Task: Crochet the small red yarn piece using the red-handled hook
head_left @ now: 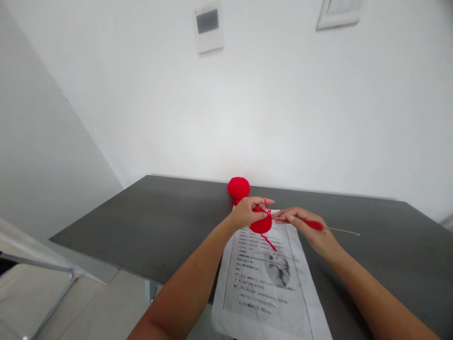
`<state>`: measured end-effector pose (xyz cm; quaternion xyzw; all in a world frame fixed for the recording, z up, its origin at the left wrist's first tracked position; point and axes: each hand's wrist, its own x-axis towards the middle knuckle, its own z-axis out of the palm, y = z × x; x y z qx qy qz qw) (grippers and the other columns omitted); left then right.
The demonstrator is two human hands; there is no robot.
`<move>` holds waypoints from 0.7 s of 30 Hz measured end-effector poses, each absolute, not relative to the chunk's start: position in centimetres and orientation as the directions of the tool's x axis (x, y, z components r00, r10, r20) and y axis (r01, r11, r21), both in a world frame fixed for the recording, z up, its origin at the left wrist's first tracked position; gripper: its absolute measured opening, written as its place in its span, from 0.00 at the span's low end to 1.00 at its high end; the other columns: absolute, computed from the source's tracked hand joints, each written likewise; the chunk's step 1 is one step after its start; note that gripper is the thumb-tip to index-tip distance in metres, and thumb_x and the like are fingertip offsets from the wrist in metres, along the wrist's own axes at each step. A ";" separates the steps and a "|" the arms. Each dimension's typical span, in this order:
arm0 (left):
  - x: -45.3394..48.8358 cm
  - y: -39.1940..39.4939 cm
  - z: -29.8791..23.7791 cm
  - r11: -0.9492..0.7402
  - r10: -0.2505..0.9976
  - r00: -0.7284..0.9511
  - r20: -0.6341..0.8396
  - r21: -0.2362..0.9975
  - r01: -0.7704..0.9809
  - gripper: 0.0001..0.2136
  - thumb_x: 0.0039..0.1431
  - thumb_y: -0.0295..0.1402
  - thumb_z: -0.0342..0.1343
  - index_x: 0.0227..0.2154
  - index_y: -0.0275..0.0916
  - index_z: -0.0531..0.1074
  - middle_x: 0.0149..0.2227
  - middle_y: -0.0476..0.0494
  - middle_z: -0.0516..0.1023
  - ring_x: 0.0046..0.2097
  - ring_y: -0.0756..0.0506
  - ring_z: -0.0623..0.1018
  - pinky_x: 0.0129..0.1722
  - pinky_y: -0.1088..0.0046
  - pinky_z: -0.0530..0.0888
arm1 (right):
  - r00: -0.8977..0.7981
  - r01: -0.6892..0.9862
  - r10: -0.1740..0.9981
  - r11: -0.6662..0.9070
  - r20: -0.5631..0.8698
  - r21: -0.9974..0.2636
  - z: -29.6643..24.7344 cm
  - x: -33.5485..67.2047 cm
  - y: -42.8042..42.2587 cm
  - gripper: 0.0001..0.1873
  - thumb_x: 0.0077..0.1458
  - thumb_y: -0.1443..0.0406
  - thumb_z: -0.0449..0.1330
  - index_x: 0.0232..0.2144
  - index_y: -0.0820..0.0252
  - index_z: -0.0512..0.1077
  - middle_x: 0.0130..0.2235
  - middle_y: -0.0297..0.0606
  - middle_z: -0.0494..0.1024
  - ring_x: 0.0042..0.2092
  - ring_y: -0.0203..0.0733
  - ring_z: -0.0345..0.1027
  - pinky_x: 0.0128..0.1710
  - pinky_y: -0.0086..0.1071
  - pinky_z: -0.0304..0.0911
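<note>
While my left hand (pixel 246 212) pinches the red crochet piece (pixel 261 225) above the printed sheet (pixel 269 283), my right hand (pixel 311 231) grips what looks like a crochet hook (pixel 318 226); the yarn ball (pixel 238 187) sits behind.

Printed lines are spotted on the white sheet (pixel 269 283) in the lower middle of the frame, running down from just under the red crochet piece (pixel 261 225). Rows of small dark characters are made out above and below a grey printed picture at the sheet's centre, but not one word or number can be read. Nothing legible is found on the wall panel (pixel 208 26) at the upper middle either.
</note>
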<state>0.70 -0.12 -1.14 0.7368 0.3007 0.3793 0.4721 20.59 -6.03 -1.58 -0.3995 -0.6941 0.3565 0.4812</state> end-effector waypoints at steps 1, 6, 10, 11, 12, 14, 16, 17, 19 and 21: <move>0.7 -0.1 -1.2 -0.393 0.799 0.528 0.289 0.915 0.093 0.09 0.46 0.21 0.55 0.31 0.32 0.76 0.35 0.41 0.78 0.37 0.49 0.75 0.38 0.75 0.69 | -0.221 0.224 0.895 0.434 0.388 -0.873 -1.6 20.6 -6.0 0.16 0.57 0.53 0.57 0.30 0.57 0.76 0.38 0.42 0.81 0.44 0.48 0.74 0.46 0.39 0.66; 0.9 -0.5 -1.2 -0.486 0.795 0.486 0.362 0.860 0.155 0.15 0.46 0.19 0.53 0.38 0.33 0.76 0.37 0.42 0.79 0.35 0.50 0.74 0.36 0.75 0.68 | -0.240 0.303 0.871 0.487 0.429 -0.819 -1.7 20.5 -6.1 0.15 0.60 0.56 0.54 0.31 0.57 0.75 0.39 0.40 0.80 0.45 0.47 0.73 0.46 0.37 0.66; 0.9 -0.7 -1.0 -0.544 0.781 0.477 0.405 0.815 0.199 0.12 0.45 0.19 0.53 0.32 0.33 0.77 0.40 0.41 0.79 0.33 0.52 0.72 0.36 0.75 0.68 | -0.269 0.397 0.843 0.538 0.466 -0.744 -1.7 20.3 -6.4 0.14 0.61 0.57 0.52 0.32 0.57 0.74 0.39 0.41 0.80 0.44 0.47 0.73 0.44 0.36 0.67; 0.9 -0.8 -1.0 -0.556 0.777 0.476 0.412 0.805 0.209 0.11 0.45 0.19 0.53 0.31 0.33 0.76 0.41 0.41 0.79 0.33 0.52 0.71 0.36 0.75 0.68 | -0.280 0.420 0.840 0.543 0.465 -0.728 -1.6 20.3 -6.4 0.14 0.62 0.57 0.51 0.33 0.57 0.74 0.39 0.41 0.80 0.44 0.46 0.73 0.44 0.36 0.67; 0.9 -0.8 -0.9 -0.564 0.774 0.475 0.418 0.796 0.218 0.11 0.45 0.19 0.53 0.31 0.33 0.76 0.41 0.41 0.79 0.32 0.52 0.71 0.35 0.75 0.68 | -0.291 0.440 0.838 0.545 0.461 -0.714 -1.6 20.2 -6.5 0.14 0.62 0.58 0.50 0.34 0.57 0.74 0.40 0.41 0.80 0.45 0.46 0.73 0.44 0.36 0.67; 0.9 -0.8 -0.9 -0.574 0.772 0.473 0.424 0.785 0.233 0.11 0.45 0.19 0.52 0.31 0.33 0.76 0.41 0.41 0.79 0.32 0.52 0.70 0.35 0.75 0.67 | -0.310 0.471 0.832 0.554 0.460 -0.686 -1.5 20.1 -6.5 0.14 0.63 0.59 0.49 0.35 0.56 0.73 0.42 0.41 0.79 0.45 0.45 0.73 0.44 0.36 0.67; 1.0 -0.8 -0.9 -0.579 0.771 0.468 0.431 0.781 0.234 0.12 0.45 0.20 0.52 0.32 0.33 0.76 0.40 0.41 0.79 0.32 0.52 0.71 0.35 0.75 0.68 | -0.325 0.490 0.818 0.575 0.475 -0.655 -1.5 20.1 -6.6 0.14 0.63 0.59 0.49 0.35 0.56 0.72 0.43 0.42 0.79 0.46 0.45 0.73 0.45 0.36 0.67; 1.0 -0.9 -0.9 -0.581 0.771 0.465 0.436 0.781 0.231 0.12 0.45 0.20 0.52 0.32 0.33 0.76 0.39 0.41 0.78 0.33 0.51 0.71 0.36 0.74 0.68 | -0.334 0.494 0.807 0.589 0.487 -0.639 -1.6 20.0 -6.5 0.14 0.63 0.60 0.49 0.35 0.56 0.72 0.44 0.42 0.79 0.46 0.45 0.73 0.45 0.36 0.68; 1.0 -0.9 -0.8 -0.584 0.770 0.459 0.444 0.779 0.226 0.11 0.45 0.20 0.52 0.32 0.33 0.76 0.39 0.41 0.78 0.34 0.51 0.72 0.37 0.74 0.68 | -0.344 0.498 0.786 0.616 0.513 -0.610 -1.7 20.0 -6.5 0.13 0.63 0.60 0.48 0.36 0.56 0.72 0.44 0.43 0.79 0.46 0.44 0.73 0.46 0.37 0.68; 0.9 -0.9 -0.7 -0.591 0.767 0.459 0.449 0.772 0.232 0.12 0.45 0.20 0.52 0.33 0.33 0.76 0.38 0.42 0.78 0.34 0.51 0.72 0.37 0.74 0.69 | -0.349 0.502 0.770 0.635 0.534 -0.588 -1.8 19.9 -6.5 0.13 0.63 0.61 0.49 0.36 0.56 0.72 0.45 0.44 0.78 0.45 0.44 0.73 0.47 0.37 0.68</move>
